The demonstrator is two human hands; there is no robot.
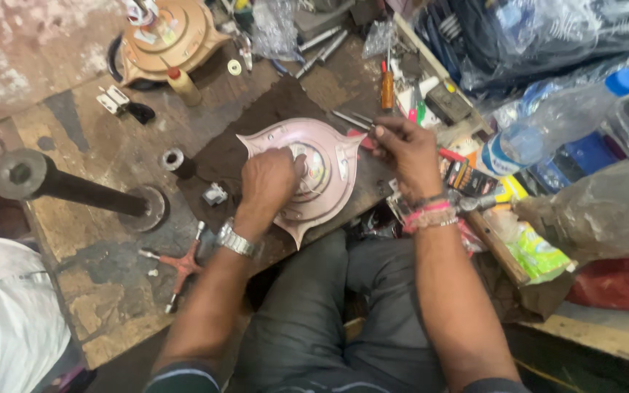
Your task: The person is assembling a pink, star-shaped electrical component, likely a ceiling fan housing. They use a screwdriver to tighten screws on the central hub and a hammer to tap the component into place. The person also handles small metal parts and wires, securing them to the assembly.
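Note:
A pink ceiling-fan motor housing (pixel 329 149) with pointed lobes lies flat on the worn wooden workbench (pixel 103 240), just ahead of my knees. My left hand (pixel 267 182), with a metal watch on its wrist, rests on the housing's left side and grips its raised middle. My right hand (pixel 402 153), with pink and beaded bands on its wrist, is at the housing's right edge, fingers pinched around a small red-handled tool (pixel 362 140) whose tip is hidden.
A second, tan fan motor (pixel 165 36) sits at the back left, with a small bottle (pixel 183 85) beside it. A steel post (pixel 60 182) rises at the left. A red cross wrench (pixel 180 266) lies near the front. Tools, a plastic bottle (pixel 569 116) and bags crowd the right side.

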